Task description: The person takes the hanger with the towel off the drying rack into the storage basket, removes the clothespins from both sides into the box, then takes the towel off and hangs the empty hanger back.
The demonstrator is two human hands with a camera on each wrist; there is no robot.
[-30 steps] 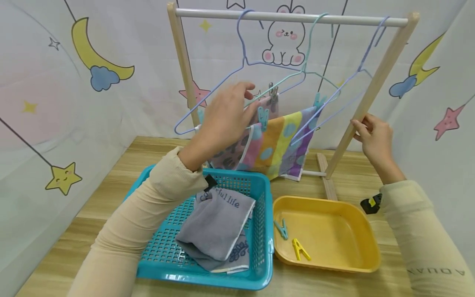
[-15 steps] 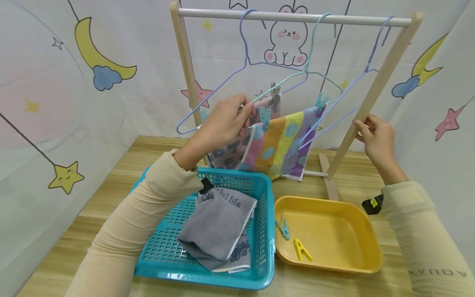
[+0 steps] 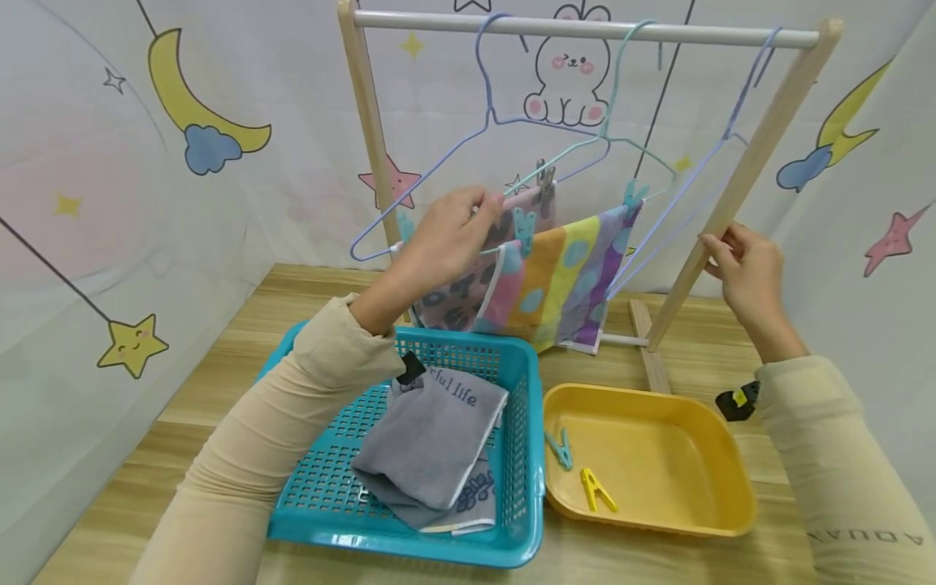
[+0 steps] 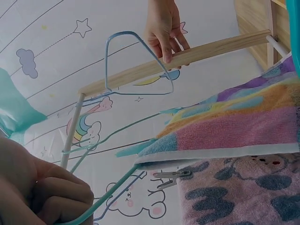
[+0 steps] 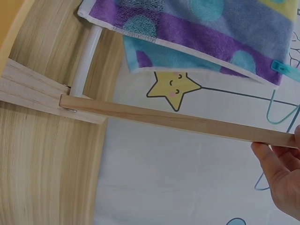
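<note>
In the head view my left hand (image 3: 448, 237) grips the left arm of a teal hanger (image 4: 112, 190), its fingers curled round the wire. A striped, spotted towel (image 3: 544, 280) hangs from this hanger, held by a light blue clothespin (image 3: 523, 231) and a second blue clothespin (image 3: 634, 195). Behind it, a pink towel with dark lettering (image 3: 455, 294) hangs on a blue hanger (image 3: 439, 168), with a grey clothespin (image 3: 545, 176) on it. My right hand (image 3: 751, 275) pinches the right wooden post (image 3: 768, 140) of the drying rack between thumb and fingers.
A bare lavender hanger (image 3: 669, 207) hangs by the right post. In front, a teal basket (image 3: 532, 455) holds a folded grey towel (image 3: 439, 443). Beside it, a yellow tray (image 3: 658, 471) contains a blue clothespin (image 3: 561, 449) and a yellow clothespin (image 3: 597, 490).
My left fingers, loosely spread at the teal hanger a second ago, have closed round its wire. The lavender hanger has swung towards the right post. My right hand stays on the post.
</note>
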